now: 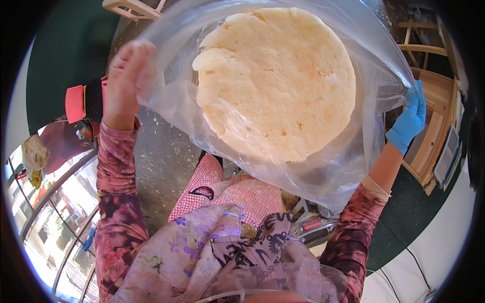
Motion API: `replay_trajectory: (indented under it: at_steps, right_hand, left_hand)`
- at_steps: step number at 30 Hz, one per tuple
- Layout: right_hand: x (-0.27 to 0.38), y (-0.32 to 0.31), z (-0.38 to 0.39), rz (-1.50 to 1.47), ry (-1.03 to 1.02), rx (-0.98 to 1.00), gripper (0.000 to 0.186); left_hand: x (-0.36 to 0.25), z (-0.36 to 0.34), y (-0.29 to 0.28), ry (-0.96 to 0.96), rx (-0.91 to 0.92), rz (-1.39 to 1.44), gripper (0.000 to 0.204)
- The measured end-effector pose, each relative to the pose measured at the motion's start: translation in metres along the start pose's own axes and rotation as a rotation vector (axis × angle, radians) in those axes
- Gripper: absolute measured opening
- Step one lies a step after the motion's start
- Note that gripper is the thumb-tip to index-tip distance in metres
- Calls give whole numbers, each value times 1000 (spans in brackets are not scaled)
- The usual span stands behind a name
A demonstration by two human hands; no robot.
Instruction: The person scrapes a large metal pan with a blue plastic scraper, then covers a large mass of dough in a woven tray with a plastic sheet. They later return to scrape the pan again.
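A large round flat bread (280, 86), pale with light brown spots, lies in front of me within a big clear plastic bag (174, 108). The plastic spreads around the bread and over part of its lower edge. On the left, my bare left hand (127, 81) is closed at the bag's edge, its fingers slightly blurred. My right hand (410, 117), in a blue glove, grips the gathered edge of the plastic on the right. Between my two hands the film is stretched wide. What supports the bread is mostly hidden by it and the plastic.
To the right is a wooden drawer frame (429, 113) with a calculator-like device (448, 156) beside it. A pale plastic chair part (132, 9) is at the far left. Curved metal railings (55, 189) stand at lower left. Speckled grey floor (161, 156) shows below.
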State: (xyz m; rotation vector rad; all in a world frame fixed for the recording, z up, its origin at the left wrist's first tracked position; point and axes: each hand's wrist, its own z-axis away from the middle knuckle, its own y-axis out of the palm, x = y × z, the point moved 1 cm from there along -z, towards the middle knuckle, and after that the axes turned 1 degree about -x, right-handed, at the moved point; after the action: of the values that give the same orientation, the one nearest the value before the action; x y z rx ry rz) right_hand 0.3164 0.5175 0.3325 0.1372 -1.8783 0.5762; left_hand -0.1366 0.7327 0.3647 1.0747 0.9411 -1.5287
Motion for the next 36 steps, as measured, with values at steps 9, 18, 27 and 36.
replay_trajectory:
  at_steps: [9, 18, 27, 36]
  right_hand:
    - [-4, 35, 151, 423, -422, 432, 55]
    - [-131, 99, 192, 786, -363, 735, 73]
    - [-136, 102, 206, 735, -336, 770, 73]
    - [-123, 63, 193, 869, -241, 572, 73]
  left_hand:
    - [63, 81, 71, 970, 760, -469, 28]
    - [248, -3, 152, 756, 483, -1285, 67]
    - [255, -14, 104, 599, 478, -1317, 69]
    - [251, -16, 102, 517, 340, -1409, 69]
